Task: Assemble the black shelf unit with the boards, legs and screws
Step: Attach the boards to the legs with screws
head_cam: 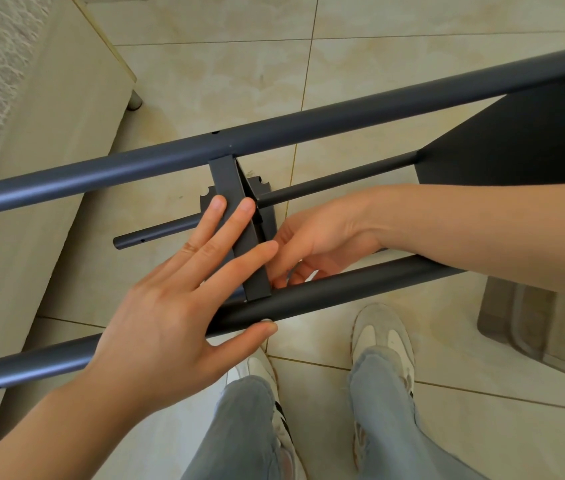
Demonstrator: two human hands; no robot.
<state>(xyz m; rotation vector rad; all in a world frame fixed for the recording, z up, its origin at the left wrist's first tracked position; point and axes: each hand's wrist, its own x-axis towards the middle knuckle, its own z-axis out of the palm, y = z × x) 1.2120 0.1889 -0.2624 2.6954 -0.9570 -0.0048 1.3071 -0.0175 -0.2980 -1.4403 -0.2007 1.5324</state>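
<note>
Shelf unit [343,289] shows three legs [274,133], two boards [516,140]; left hand [170,313] presses one.

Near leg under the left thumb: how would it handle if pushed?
Round and smooth, the near leg would probably roll if loose. Long yet straight, likely stiff. The lower tube shows an open end, hinting hollow, so fairly light.

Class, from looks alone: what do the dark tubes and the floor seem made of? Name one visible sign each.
Long dark grey round tubes: probably painted metal, satin; highlight stripe, drilled holes. Pale beige floor tiles: likely glazed ceramic; marbled pattern, thin joints.
</note>
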